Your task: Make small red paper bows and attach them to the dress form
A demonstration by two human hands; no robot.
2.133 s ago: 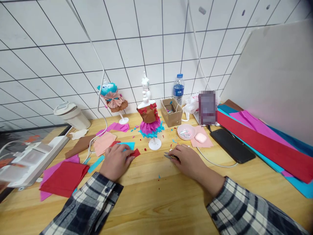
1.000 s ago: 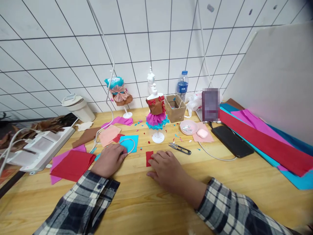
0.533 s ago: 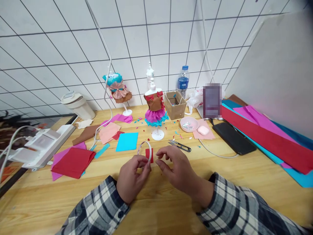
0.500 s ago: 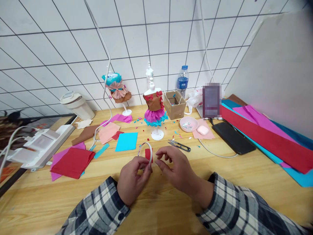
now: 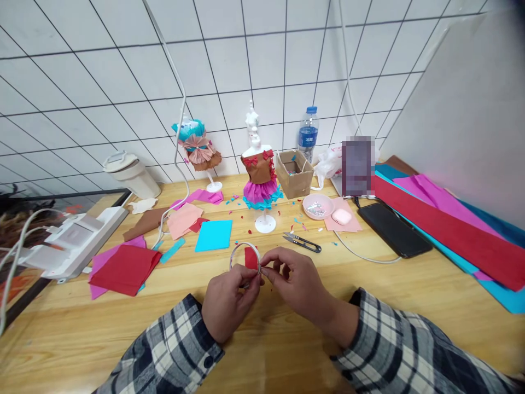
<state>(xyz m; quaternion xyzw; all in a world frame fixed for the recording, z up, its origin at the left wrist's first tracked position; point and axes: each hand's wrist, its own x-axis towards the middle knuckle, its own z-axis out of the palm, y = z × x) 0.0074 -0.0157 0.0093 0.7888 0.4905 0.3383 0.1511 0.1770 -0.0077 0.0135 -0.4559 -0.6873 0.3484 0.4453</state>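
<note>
My left hand (image 5: 230,298) pinches a thin white ring that looks like a narrow roll of tape (image 5: 233,251), held upright just above the table. My right hand (image 5: 297,282) has closed thumb and index finger meeting the roll's right edge; whether they grip a loose end of tape cannot be made out. Behind the roll lies a small red paper piece (image 5: 251,257). Beyond it stands a small white dress form (image 5: 265,223) in a brown paper top with red bows and a pink and blue ruffled skirt. Thread snips (image 5: 303,242) lie beyond my right hand.
Blue paper (image 5: 214,236), red paper (image 5: 125,269) and other sheets lie at left, near a power strip (image 5: 88,241) and a cup (image 5: 132,174). A cardboard box (image 5: 296,183), pink bowl (image 5: 318,207), bottle (image 5: 308,134) and phone (image 5: 394,229) stand or lie at right.
My right hand's thumb and index finger have closed and now meet the roll's edge, where before there was a gap. My left hand has shifted slightly right with the roll.
</note>
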